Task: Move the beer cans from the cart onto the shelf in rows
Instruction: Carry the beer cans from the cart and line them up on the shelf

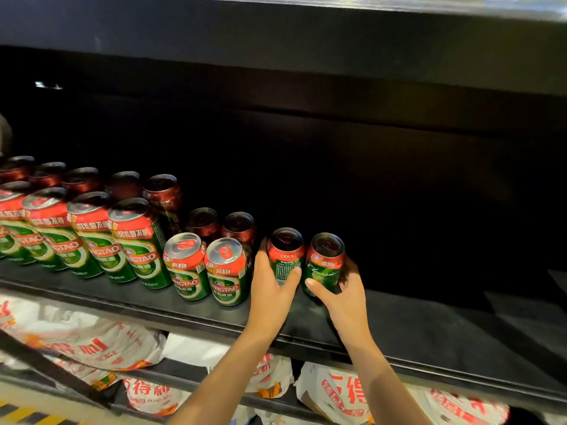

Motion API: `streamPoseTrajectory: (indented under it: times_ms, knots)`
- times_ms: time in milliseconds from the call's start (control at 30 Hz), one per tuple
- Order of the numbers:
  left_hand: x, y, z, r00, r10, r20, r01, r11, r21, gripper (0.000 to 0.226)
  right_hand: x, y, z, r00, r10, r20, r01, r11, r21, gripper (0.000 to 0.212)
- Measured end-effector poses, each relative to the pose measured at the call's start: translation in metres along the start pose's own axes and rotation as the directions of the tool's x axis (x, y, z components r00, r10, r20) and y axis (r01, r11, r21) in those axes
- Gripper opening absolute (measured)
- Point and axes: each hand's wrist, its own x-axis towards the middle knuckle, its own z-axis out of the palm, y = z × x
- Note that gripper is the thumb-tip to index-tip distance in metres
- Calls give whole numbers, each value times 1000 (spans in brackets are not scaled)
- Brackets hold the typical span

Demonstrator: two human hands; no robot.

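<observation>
Green and red beer cans stand in rows on the black shelf (414, 329). Tall cans (136, 240) fill the left part, and two short cans (227, 271) stand right of them, with more cans behind. My left hand (270, 286) grips a short can (285, 256) standing on the shelf just right of that pair. Beside it, my right hand (340, 289) grips another short can (325, 262), fingers wrapped round its right side. The cart is out of view.
The shelf stretches dark and bare to the right of the held cans. A black shelf board (276, 29) hangs overhead. Below, white sacks with red print (92, 342) lie on a lower shelf. A yellow and black striped strip (27, 417) shows at bottom left.
</observation>
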Motion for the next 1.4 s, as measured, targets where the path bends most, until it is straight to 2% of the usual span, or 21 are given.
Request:
streamPoseTrajectory:
  times_ms: [167,400,500,633,733,833,1000,1200,1400]
  knots:
    - [-1,-12,-3,997,-29,72,21,995,100,41,1,5,2,998,7,-57,-12,996,-86,69]
    - [3,-22,-3,999,-16,49,13,998,56,39,-1,4,5,994,21,-103,-27,998,-61,49]
    - [5,-27,-3,999,-20,26,20,1000,21,43,-2,5,6,993,27,-112,-31,999,-42,51]
    - [10,-35,-1,1000,-6,-1,6,997,72,43,0,7,8,991,10,-132,-19,997,-70,65]
    - [11,-35,0,1000,10,-12,-9,996,90,41,2,8,7,988,0,-154,-12,997,-72,66]
    - [11,-37,0,1000,11,30,-12,1000,29,32,4,12,7,988,-21,-151,5,995,-104,64]
    - [9,-36,-1,996,-4,85,13,994,-104,18,7,13,6,992,-31,-125,15,992,-128,46]
    - [11,-37,1,997,-26,73,31,997,-73,22,5,10,10,990,-67,-123,45,984,-173,64]
    - [11,-37,0,997,-22,71,26,998,-64,17,7,13,13,983,-110,-149,73,970,-232,65]
